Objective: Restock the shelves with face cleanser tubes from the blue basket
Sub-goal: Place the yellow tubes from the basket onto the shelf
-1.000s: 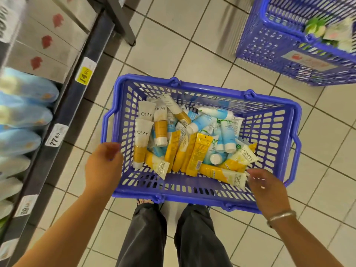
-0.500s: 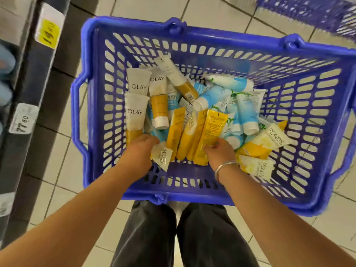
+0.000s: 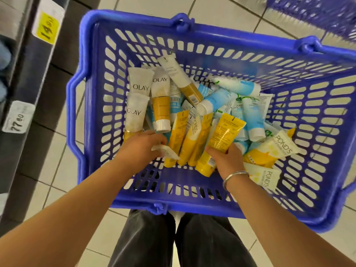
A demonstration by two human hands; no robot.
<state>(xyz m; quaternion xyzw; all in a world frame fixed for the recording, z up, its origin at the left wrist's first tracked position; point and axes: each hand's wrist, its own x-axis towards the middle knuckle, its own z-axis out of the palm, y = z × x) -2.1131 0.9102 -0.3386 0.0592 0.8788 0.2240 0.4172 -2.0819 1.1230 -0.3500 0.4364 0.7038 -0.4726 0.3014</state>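
Pale square floor tiles (image 3: 227,10) with dark grout lines cover the ground of a shop aisle, seen from above. Along the left edge runs a dark shelf edge (image 3: 38,89) carrying price labels: a yellow tag (image 3: 47,28) reading "14" and a white tag (image 3: 18,117) reading "77 80". Blurred pale blue products sit on the shelf at far left. A second blue basket (image 3: 316,14) shows at the top right corner, out of focus.

On the floor in the middle stands the blue basket (image 3: 90,105), slatted plastic with hinged handles, just in front of the person's dark trousers (image 3: 173,241). Inside lies a loose heap of face cleanser tubes. White and gold tubes (image 3: 141,83) at the left read "OLAY". Light blue and white tubes (image 3: 252,116) lie toward the back and middle; their print is too small to read. Yellow tubes (image 3: 190,143) fan out at the front, and white and yellow ones (image 3: 283,146) at the right read "POND'S".

Both hands reach down into the basket. The left hand (image 3: 142,146) rests on the pile, fingers curled round the flat end of a small white tube (image 3: 166,151). The right hand (image 3: 227,160), a silver bangle (image 3: 234,177) on its wrist, grips a yellow tube (image 3: 225,133) near its lower end, the tube standing tilted above the others.
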